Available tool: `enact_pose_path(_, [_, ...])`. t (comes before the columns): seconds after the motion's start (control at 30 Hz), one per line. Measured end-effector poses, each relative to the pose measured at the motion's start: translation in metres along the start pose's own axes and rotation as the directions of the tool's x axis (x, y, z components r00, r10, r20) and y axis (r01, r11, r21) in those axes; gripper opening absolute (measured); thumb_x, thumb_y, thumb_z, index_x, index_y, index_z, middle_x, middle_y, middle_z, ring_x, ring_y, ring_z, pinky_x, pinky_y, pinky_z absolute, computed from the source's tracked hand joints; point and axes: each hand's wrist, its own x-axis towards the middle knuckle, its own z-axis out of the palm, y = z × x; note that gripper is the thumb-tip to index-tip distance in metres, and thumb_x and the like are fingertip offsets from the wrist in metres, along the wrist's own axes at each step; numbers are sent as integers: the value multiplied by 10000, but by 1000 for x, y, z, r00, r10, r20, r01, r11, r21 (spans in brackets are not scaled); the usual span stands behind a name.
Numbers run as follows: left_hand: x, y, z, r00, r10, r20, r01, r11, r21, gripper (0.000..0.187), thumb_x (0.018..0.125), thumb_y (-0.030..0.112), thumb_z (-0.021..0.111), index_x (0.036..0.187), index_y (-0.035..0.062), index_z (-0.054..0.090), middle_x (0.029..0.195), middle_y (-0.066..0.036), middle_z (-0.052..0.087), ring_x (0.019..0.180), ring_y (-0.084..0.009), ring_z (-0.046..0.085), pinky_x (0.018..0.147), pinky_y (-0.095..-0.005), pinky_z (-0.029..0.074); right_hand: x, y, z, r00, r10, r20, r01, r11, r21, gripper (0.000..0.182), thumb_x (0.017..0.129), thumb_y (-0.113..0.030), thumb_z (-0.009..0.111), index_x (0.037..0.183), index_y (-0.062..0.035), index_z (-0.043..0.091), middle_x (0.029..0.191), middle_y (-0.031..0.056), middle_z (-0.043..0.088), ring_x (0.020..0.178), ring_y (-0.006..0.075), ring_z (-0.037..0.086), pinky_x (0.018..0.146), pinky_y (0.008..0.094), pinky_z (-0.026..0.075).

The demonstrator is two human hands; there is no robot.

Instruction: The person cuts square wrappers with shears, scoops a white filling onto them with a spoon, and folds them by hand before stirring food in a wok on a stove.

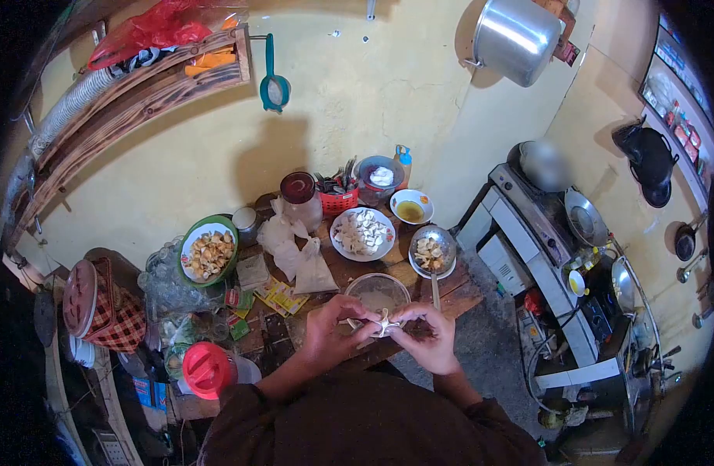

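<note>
My left hand [335, 332] and my right hand [430, 335] meet low in the middle, thumbs and fingertips pinching a small folded piece of white dough [385, 324] from both sides. Just beyond my fingers is a round clear bowl [378, 292] with pale powder in it, partly covered by my hands. Behind that bowl, a white plate [338, 247] carries many white, floury pieces. To the right, a metal skimmer [450, 242] with browned pieces rests over a bowl, its handle pointing toward me.
A green basin [191, 268] with a plate of browned pieces stands left. Knotted bags of white powder [316, 273], yellow sachets [282, 297] and a red-lidded jug [209, 370] are nearer. A bowl of yellowish liquid [412, 207] sits at the back. The stove [528, 208] is right.
</note>
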Motion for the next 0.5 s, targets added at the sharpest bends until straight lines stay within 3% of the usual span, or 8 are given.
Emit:
enact_pose_path(0.17, [8,-15,1,993,-104,49,105,994,-20,286,735,10,686,928,17,475,851,-109,646,808,-151,637,723,-288,525,5,18,3,999,54,-1,-54,998,15,213,720,17,683,898,1,567,845,84,644,790,130,629,715,260,500])
enact_pose_path(0.23, [12,-18,3,955,-293,41,295,936,-190,292,739,2,678,949,10,475,859,-117,643,814,-151,630,718,-281,525,5,33,6,986,159,-52,-150,978,145,214,728,18,677,907,4,562,849,73,641,801,124,624,721,256,503])
enact_pose_path(0.33, [18,-38,2,907,-408,104,421,879,-223,330,740,-15,671,986,23,454,874,-108,633,837,-159,616,728,-288,520,7,49,4,977,214,-10,-212,970,120,207,736,17,669,911,2,559,852,68,635,812,129,622,729,252,507])
enact_pose_path(0.5, [29,-84,4,906,-397,146,416,899,-136,316,736,-3,675,974,22,469,857,-105,638,800,-137,617,695,-273,518,3,102,7,944,330,29,-330,932,149,248,755,51,629,963,-19,513,897,55,585,846,128,591,741,262,501])
